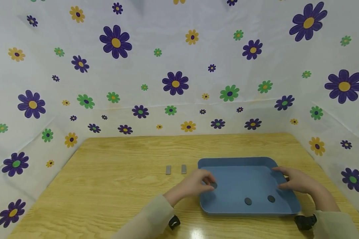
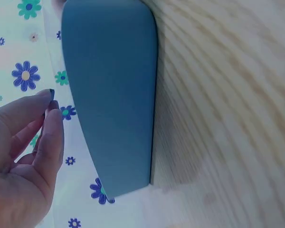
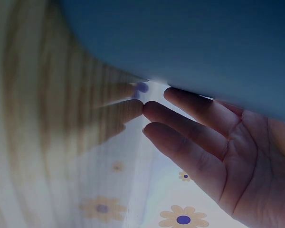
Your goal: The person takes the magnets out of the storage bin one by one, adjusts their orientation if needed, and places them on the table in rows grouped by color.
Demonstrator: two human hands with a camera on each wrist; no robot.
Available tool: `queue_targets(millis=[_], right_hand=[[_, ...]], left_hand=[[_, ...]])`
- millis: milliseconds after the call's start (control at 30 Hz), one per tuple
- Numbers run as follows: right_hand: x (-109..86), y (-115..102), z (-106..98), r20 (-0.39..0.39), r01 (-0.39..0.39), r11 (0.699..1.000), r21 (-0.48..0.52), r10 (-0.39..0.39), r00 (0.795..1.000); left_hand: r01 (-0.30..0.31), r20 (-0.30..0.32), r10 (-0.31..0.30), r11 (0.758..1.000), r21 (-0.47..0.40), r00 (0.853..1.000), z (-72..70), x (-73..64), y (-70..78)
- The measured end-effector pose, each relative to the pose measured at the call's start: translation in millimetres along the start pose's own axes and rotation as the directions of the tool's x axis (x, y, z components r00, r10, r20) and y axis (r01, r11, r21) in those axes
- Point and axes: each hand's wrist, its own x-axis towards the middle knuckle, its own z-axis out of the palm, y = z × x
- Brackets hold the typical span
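Observation:
My left hand (image 1: pixel 195 184) reaches over the left rim of the blue tray (image 1: pixel 242 181) and pinches a dark round disc (image 1: pixel 214 185) between thumb and fingertips. In the left wrist view only the dark edge of this disc (image 2: pixel 52 94) shows. My right hand (image 1: pixel 299 181) grips the tray's right wall, with the thumb over the rim. Seen from the right wrist, several fingers (image 3: pixel 190 147) lie outside and low along the wall, close to the table. Inside the tray, two more dark discs, one nearer the middle (image 1: pixel 248 201) and another further right (image 1: pixel 271 199), lie flat near the front wall.
Two small grey rectangular pieces, a left one (image 1: pixel 168 169) and a right one (image 1: pixel 183 169), lie on the wooden table (image 1: pixel 113 179) left of the tray. A white cloth with printed flowers (image 1: pixel 143 66) encloses the back and both sides of the table.

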Motion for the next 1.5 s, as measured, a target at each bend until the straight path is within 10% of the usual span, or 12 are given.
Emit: queue_targets(millis=[733,1500], right_hand=[[-1.1,-1,0,-0.002,-0.005,1.000,-0.021,0.005,1.000],[-1.1,-1,0,-0.010,0.029,0.999,-0.026,-0.029,1.000]], left_hand=[[0.088,-0.145,-0.091,0.996,-0.026,0.985,-24.3,-34.4,-29.5],[0.176,-0.043,-0.171,0.965,0.197,0.984,-20.6,-31.5,-44.8]])
